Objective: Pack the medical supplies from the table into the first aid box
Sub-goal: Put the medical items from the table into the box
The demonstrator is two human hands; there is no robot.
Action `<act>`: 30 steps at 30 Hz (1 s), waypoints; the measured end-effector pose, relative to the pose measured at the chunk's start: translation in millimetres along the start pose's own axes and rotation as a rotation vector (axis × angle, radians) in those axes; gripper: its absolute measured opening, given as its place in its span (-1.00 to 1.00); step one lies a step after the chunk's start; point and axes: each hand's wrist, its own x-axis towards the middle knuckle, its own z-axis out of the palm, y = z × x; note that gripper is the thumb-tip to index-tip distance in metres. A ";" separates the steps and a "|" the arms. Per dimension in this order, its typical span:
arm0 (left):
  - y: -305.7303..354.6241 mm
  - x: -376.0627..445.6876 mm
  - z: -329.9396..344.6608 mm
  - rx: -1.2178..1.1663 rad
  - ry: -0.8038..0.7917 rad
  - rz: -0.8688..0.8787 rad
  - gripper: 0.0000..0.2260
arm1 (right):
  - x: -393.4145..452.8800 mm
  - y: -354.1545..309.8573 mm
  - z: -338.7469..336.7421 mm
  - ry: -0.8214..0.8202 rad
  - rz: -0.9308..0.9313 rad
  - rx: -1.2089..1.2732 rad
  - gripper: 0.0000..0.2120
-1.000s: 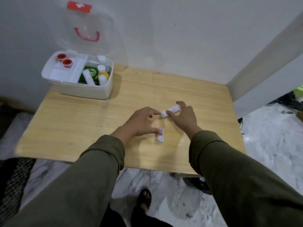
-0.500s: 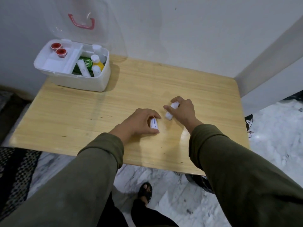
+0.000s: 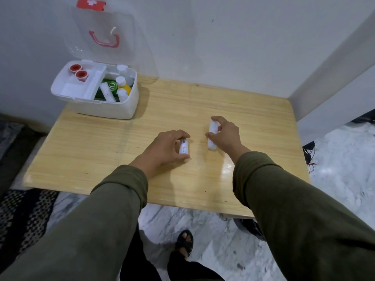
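Note:
The white first aid box (image 3: 105,110) stands open at the table's far left corner, its clear lid (image 3: 105,31) leaning back against the wall. Inside lie two red-capped rolls, a green packet, white bottles and a white roll. My left hand (image 3: 168,149) is closed around a small white printed roll (image 3: 183,148) near the table's middle. My right hand (image 3: 225,134) grips a longer white bandage roll (image 3: 212,136) just to the right. Both rolls are at or just above the tabletop; I cannot tell which.
The wooden table (image 3: 101,142) fills a corner between a back wall and a white partition (image 3: 324,82) on the right. Below the near edge are marble floor, a patterned rug (image 3: 22,218) at left and my sandalled foot (image 3: 184,242).
Both hands went from touching the rolls to closing around them. The right-hand roll turned from slanted to nearly pointing away from me. The camera view shifted.

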 end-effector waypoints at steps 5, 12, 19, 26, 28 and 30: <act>-1.9 -10.1 -56.0 0.014 0.121 -0.004 -0.47 | -5.0 -42.7 -6.8 0.011 -0.056 0.021 -0.37; -23.9 -31.1 -157.9 0.063 0.257 -0.037 -0.44 | -13.3 -146.2 -4.2 0.073 -0.190 0.106 -0.39; -93.0 -45.3 -251.0 0.133 0.266 -0.076 -0.49 | -6.6 -243.9 48.6 0.102 -0.228 0.175 -0.39; -156.5 -28.0 -292.9 0.118 0.157 -0.076 -0.43 | 15.7 -300.7 122.6 0.074 -0.151 0.235 -0.37; -170.0 -22.2 -293.5 0.097 0.124 -0.073 -0.44 | 22.5 -305.7 141.8 0.082 -0.130 0.220 -0.36; -181.7 -18.4 -292.4 0.096 0.087 -0.058 -0.46 | 27.6 -308.1 156.6 0.076 -0.112 0.188 -0.36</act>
